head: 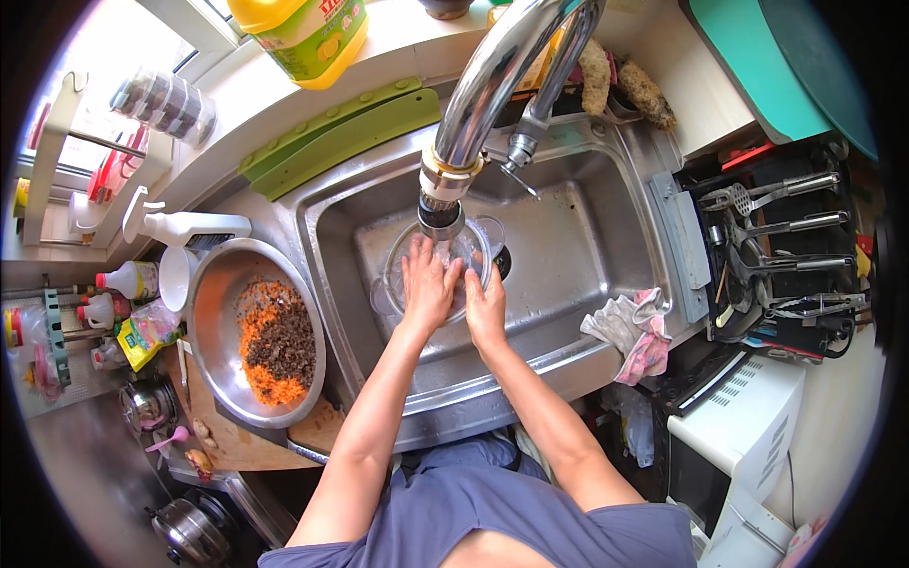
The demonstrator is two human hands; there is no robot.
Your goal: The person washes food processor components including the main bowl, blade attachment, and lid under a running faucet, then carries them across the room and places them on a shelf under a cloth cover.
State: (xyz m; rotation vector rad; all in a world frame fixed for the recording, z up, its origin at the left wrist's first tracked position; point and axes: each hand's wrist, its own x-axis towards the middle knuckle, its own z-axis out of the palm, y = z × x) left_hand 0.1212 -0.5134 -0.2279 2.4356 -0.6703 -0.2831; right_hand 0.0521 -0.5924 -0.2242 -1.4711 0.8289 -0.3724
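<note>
Under the chrome faucet (477,106), a clear round bowl (390,264) stands in the stainless steel sink (568,234). My left hand (428,284) is in the bowl with its fingers spread, below the spout, and nothing shows in its grasp. My right hand (486,305) is at the bowl's right side, thumb inside and fingers by the rim; part of its fingers is hidden, so how firmly it grips is unclear. Water appears to run from the spout into the bowl. Left of the sink sits a large metal basin (213,341) holding shredded orange food and chopped dark food.
A patterned cloth (632,330) hangs over the sink's front right edge. Metal kitchen utensils (788,224) lie at the right. A white spray bottle (192,228) and a white bowl (177,277) stand beside the basin. A wooden board (241,447) lies beneath it. Green strips (348,142) line the sink's back.
</note>
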